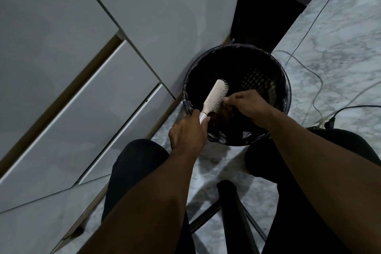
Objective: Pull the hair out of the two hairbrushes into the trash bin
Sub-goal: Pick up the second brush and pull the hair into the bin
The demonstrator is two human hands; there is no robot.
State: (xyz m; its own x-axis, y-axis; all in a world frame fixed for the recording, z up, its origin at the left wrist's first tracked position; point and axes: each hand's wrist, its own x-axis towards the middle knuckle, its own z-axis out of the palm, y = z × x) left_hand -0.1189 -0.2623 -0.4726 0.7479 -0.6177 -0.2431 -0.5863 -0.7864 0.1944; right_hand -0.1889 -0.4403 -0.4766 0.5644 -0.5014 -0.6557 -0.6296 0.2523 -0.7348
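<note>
A white hairbrush (214, 97) is held over the black trash bin (286, 80), which is lined with a dark bag. My left hand (187, 133) grips the brush's handle from below. My right hand (246, 105) is at the bristle side of the brush head, fingertips pinched among the bristles. Whether hair is between the fingers is too dark to tell. A second hairbrush is not in view.
White cabinet doors and drawers (82, 68) fill the left side, close beside the bin. Marble floor (340, 37) lies to the right with thin cables (317, 80) and a plug (329, 123). My knees flank the bin; a black stool frame (233, 212) is below.
</note>
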